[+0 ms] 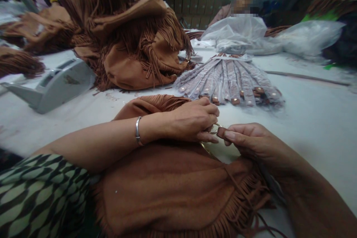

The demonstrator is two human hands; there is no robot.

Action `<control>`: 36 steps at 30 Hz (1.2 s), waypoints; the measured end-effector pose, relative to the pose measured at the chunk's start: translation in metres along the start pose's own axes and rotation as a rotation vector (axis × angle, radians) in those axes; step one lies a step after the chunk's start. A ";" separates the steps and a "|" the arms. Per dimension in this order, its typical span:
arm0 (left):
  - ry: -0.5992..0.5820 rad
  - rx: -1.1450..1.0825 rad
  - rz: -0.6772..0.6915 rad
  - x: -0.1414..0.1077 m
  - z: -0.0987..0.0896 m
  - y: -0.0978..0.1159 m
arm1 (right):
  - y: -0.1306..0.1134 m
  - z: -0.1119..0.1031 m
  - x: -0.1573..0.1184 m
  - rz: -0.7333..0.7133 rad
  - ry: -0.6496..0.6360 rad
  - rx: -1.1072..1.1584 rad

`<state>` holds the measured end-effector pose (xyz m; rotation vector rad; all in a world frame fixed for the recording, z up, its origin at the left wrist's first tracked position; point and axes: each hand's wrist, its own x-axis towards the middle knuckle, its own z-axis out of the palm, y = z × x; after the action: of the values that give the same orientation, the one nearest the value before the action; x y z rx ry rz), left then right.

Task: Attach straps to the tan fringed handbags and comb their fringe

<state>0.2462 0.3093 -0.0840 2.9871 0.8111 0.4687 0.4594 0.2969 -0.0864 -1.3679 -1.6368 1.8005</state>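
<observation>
A brown fringed suede bag point(167, 186) lies on the table in front of me, a gold zip showing along its edge. My left hand point(192, 119) reaches over the bag, its fingers closed on a gold metal ring point(215, 129) near the bag's end. My right hand point(251, 139) pinches the brown end of a leather strap point(222, 133) between thumb and fingers. That strap end meets the ring in the gap between my hands; whether it passes through the ring I cannot tell. The rest of the strap is mostly hidden behind my right hand.
Plastic-wrapped straps point(223, 81) fan out just beyond my hands. A grey tape dispenser point(61, 83) stands at the left, beside a tall heap of brown fringed bags point(131, 52). Clear plastic bags point(237, 31) lie farther back, where a person point(223, 15) sits across the table.
</observation>
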 end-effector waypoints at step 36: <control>-0.091 -0.152 0.099 0.001 -0.002 0.009 | 0.001 -0.010 0.018 0.079 -0.113 0.147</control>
<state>0.2505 0.3022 -0.0811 2.8930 0.5951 0.3755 0.4596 0.3158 -0.0936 -1.3043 -1.4898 2.0337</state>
